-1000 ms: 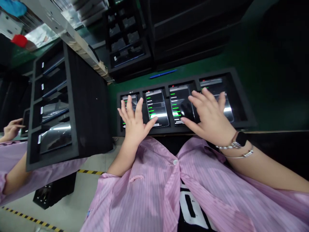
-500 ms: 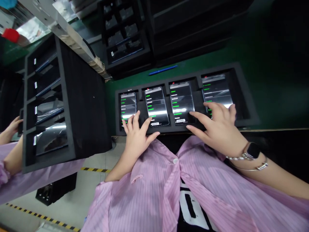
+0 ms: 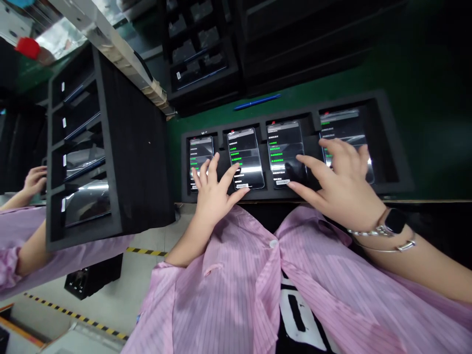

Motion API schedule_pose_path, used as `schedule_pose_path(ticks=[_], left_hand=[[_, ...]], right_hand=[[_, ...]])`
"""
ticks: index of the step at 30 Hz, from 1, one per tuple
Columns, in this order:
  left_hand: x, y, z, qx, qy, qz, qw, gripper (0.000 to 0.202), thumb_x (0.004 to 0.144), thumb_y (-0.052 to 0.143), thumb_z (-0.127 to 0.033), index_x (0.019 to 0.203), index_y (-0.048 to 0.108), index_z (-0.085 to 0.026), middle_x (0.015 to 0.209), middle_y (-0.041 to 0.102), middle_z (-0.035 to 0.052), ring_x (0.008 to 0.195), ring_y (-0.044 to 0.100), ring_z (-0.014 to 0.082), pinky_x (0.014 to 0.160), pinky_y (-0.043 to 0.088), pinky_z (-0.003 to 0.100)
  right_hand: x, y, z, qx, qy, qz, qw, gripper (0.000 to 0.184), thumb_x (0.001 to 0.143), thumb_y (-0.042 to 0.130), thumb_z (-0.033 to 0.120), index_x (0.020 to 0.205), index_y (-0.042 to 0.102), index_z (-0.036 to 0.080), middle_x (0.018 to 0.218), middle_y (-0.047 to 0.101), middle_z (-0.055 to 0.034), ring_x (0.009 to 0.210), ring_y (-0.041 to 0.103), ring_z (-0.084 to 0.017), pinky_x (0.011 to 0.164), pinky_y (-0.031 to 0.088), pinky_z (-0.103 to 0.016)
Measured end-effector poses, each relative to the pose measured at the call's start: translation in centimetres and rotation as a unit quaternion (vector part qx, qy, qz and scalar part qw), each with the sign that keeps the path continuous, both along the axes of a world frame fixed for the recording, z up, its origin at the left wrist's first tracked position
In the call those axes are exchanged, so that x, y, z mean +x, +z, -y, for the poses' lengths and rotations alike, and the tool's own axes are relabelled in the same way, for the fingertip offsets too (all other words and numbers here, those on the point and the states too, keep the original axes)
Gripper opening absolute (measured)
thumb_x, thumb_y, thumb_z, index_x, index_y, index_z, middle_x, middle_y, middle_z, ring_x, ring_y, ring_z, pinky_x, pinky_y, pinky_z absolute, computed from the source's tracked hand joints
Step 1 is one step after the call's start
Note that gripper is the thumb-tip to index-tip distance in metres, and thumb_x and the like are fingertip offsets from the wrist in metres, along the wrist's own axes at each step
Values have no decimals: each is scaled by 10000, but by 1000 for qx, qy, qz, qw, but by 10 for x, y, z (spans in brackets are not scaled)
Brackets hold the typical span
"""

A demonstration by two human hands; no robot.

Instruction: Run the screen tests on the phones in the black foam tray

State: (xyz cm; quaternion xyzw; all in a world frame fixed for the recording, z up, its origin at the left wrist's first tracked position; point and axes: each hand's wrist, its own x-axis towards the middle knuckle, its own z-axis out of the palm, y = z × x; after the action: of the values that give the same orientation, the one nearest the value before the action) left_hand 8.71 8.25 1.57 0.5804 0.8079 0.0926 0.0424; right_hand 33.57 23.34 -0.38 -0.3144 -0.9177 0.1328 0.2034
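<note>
A black foam tray point(image 3: 391, 142) lies on the green bench and holds several lit phones side by side, their screens showing green text. My left hand point(image 3: 214, 189) rests open, fingers spread, over the leftmost phone point(image 3: 199, 150) and the second phone point(image 3: 245, 155). My right hand point(image 3: 341, 182) is also open; its fingers reach over the third phone point(image 3: 285, 147) and the rightmost phone point(image 3: 342, 128). A watch and a bangle sit on my right wrist. Neither hand holds anything.
A tall black foam rack point(image 3: 99, 147) with phones in its slots stands at the left. A blue pen point(image 3: 257, 102) lies behind the tray. More black trays point(image 3: 201, 59) are stacked at the back. Another person's hand point(image 3: 35, 179) and pink sleeve show at far left.
Both hands drew back toward the tray's near edge, then stayed there with fingers on the lower parts of the screens. The view shifted slightly.
</note>
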Motion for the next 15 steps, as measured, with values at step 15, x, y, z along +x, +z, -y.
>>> schedule_pose_path(ticks=[15], left_hand=[[2,-8,-3,57,-10,-31,998,511,961,628,-574,1399,661,-313,1605,505,96,1510,386,389,1291,171,643]], right_hand=[[-10,-14,12,99,95,-9,991,478,1056,581,463,1430,540,168,1488,586,-97,1421,504,-336,1257,270,-614]])
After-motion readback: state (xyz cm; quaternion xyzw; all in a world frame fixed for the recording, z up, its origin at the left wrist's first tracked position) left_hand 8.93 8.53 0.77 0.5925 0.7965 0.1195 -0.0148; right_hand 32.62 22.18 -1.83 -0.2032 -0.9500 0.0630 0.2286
